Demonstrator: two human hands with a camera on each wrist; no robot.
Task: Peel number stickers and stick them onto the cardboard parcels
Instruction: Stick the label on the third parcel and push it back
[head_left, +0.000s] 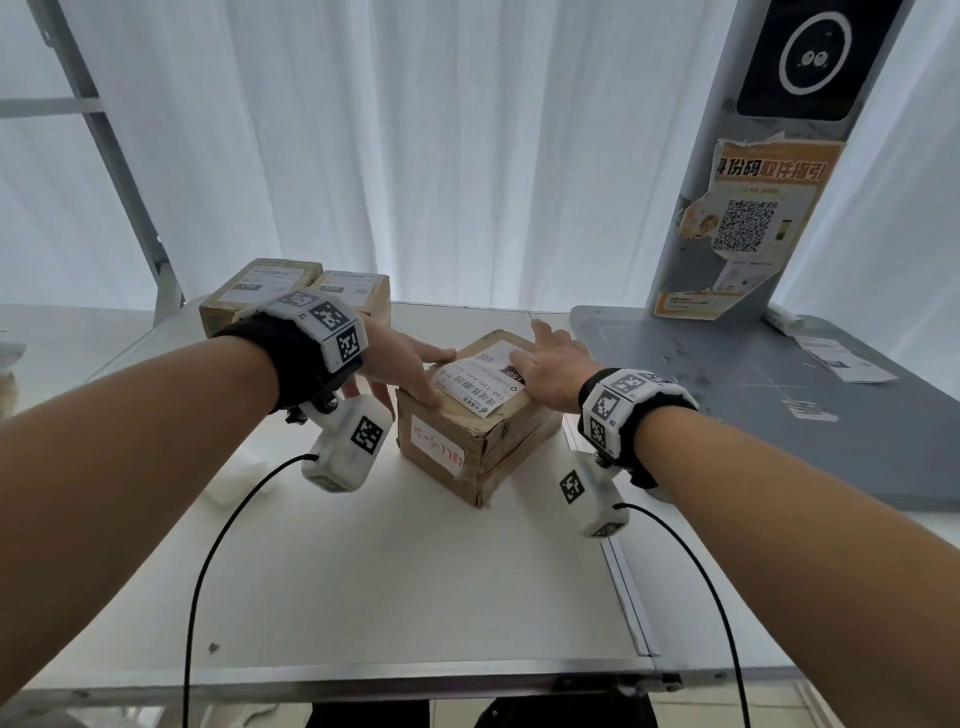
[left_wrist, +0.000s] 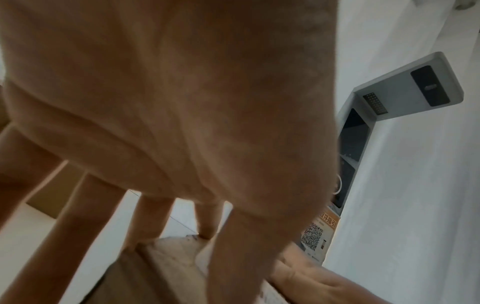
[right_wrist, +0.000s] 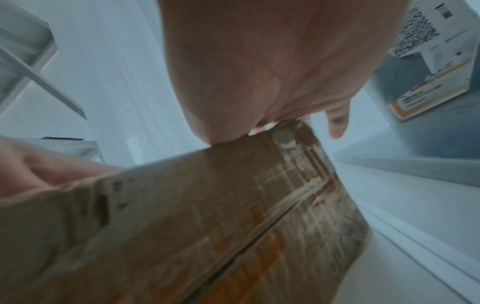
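A cardboard parcel (head_left: 470, 421) sits near the middle of the white table (head_left: 395, 571), seen from the head camera. A white shipping label (head_left: 480, 376) covers part of its top, and a sticker with red handwriting (head_left: 435, 447) is on its near side. The left hand (head_left: 402, 364) rests on the parcel's top left edge with fingers spread and straight. The right hand (head_left: 553, 364) lies flat on the label, fingers extended. Two more parcels (head_left: 291, 291) stand together at the table's far left. A grey stand (head_left: 737, 208) carrying an orange poster (head_left: 743, 218) rises at the right.

From the left wrist, straight fingers (left_wrist: 228, 257) reach down onto the parcel.

From the right wrist, the palm presses the parcel's top edge; the picture is blurred.
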